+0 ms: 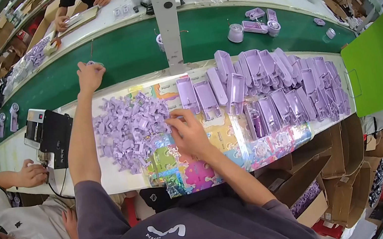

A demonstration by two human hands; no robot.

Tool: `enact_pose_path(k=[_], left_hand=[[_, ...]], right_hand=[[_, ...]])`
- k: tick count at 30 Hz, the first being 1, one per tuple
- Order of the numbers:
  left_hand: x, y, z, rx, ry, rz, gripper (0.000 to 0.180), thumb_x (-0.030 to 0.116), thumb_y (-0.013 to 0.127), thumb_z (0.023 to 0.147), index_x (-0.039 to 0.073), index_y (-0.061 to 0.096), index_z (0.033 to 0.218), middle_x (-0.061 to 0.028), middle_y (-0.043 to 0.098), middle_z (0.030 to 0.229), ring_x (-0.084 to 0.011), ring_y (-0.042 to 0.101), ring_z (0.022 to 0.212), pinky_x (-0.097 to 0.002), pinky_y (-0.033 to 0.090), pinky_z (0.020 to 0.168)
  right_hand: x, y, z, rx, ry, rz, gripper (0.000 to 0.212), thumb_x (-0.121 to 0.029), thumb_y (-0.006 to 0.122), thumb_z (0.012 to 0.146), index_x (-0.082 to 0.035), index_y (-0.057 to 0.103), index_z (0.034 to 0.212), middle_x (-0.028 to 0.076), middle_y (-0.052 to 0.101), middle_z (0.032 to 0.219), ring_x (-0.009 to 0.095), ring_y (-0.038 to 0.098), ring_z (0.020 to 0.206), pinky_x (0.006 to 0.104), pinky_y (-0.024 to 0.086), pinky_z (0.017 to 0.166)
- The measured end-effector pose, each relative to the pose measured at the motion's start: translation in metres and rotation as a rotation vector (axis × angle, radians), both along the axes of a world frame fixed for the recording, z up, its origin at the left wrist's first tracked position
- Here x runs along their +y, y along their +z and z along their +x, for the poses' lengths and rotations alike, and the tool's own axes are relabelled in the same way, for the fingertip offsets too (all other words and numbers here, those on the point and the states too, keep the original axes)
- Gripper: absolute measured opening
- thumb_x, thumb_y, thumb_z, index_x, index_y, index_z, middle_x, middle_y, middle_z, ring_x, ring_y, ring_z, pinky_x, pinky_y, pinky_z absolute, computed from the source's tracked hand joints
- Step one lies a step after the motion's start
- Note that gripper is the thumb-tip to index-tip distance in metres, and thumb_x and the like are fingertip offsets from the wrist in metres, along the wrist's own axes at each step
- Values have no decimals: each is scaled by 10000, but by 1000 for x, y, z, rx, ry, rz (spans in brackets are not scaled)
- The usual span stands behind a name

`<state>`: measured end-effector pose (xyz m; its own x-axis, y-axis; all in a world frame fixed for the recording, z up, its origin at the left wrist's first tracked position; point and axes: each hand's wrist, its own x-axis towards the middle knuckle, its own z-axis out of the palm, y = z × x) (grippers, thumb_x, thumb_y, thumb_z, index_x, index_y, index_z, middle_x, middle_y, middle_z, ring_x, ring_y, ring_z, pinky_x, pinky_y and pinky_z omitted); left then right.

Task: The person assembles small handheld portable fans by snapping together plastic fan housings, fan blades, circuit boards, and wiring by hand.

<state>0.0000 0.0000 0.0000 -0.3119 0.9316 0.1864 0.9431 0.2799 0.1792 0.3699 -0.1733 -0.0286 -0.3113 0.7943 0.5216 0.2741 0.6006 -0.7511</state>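
My left hand point(91, 77) is stretched out over the green conveyor belt point(127, 48). Its fingers are closed around a small pale purple piece, mostly hidden by the hand. At the right edge of a heap of small purple plastic parts point(132, 130), my right hand point(190, 134) has its thumb and fingers pinched together. A small purple plastic part seems to be between those fingertips, partly covered. To the right of this hand lie many long purple plastic housings point(206, 97), open like shallow trays, some stacked on others.
A grey post point(167, 21) rises beyond the bench. Purple housings and round cups point(236, 33) sit on the belt. At left, a co-worker's hand point(32, 174) touches a black machine point(55, 136). Another person works across the belt. Cardboard boxes point(350, 178) stand below right.
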Motion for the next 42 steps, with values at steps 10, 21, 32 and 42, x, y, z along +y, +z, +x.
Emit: enact_pose_path(k=[10,21,32,42], left_hand=[[-177,86,121,-393,-469,457,185,133,747,873,197,819,1031,-175,555,1353,-386,538,1177,-422,480,964],[-294,26,254,-454,-802,47,787,-43,635,693,87,509,1459,-122,538,1430,-348,482,1328,-460,384,1046],[-294,-19,280,-812,-510,258,671,51,874,685,23,547,1271,-196,613,1200,-390,594,1102,-449,487,936],[-304,-12,275,-1019,-623,247,650,39,864,712,39,498,1249,-211,426,1426,-366,495,1297,-449,424,1081]], right_hand=[[-18,13,15,179,-223,-206,227,51,607,870,29,639,1094,157,620,884,267,600,744,346,479,652],[-52,38,106,527,-135,-744,312,-50,575,1024,39,627,1318,70,600,1178,123,628,944,264,512,858],[-77,42,80,117,-79,-712,284,-72,680,942,-7,644,1217,79,666,1109,159,639,1009,302,521,869],[-72,41,88,267,157,-982,364,-28,656,965,-1,580,1320,72,676,1136,122,655,981,292,537,872]])
